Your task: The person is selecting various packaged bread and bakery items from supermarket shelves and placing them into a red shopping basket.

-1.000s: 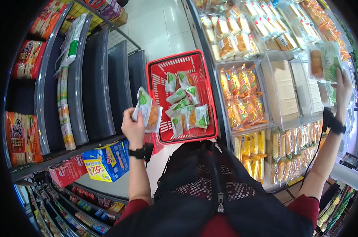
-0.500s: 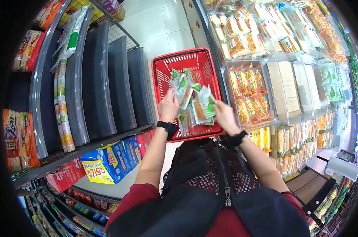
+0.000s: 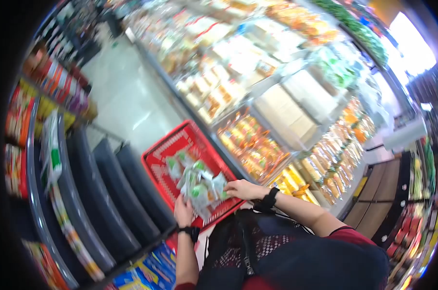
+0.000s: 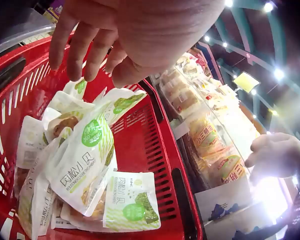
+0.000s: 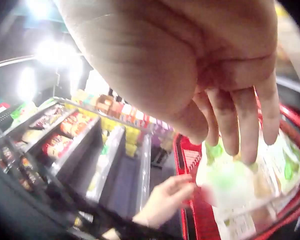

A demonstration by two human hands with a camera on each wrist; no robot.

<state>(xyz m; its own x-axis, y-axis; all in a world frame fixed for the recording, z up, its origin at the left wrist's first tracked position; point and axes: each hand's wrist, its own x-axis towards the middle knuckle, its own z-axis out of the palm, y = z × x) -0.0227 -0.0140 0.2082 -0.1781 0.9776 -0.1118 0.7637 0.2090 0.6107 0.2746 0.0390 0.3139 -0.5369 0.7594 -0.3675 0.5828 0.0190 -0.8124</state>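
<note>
A red shopping basket holds several white-and-green snack packets, heaped loosely over one another. In the left wrist view the printed front of one packet faces up. My left hand is at the basket's near left side, its loosely bent fingers above the packets with nothing in them. Over the opposite side reaches my right hand, fingers extended down toward the heap. The right wrist view shows those fingers spread and overlapping the packets, pinching none.
Right of the basket stands a display of packaged breads in clear bins. Dark tiered shelves rise on the left, with noodle packs at their outer end. Pale floor tiles stretch ahead. A blue box lies low beside the shelves.
My right hand came from the bread display to the basket with a packet. Both hands have since let go of their packets into the basket. The head view has turned right.
</note>
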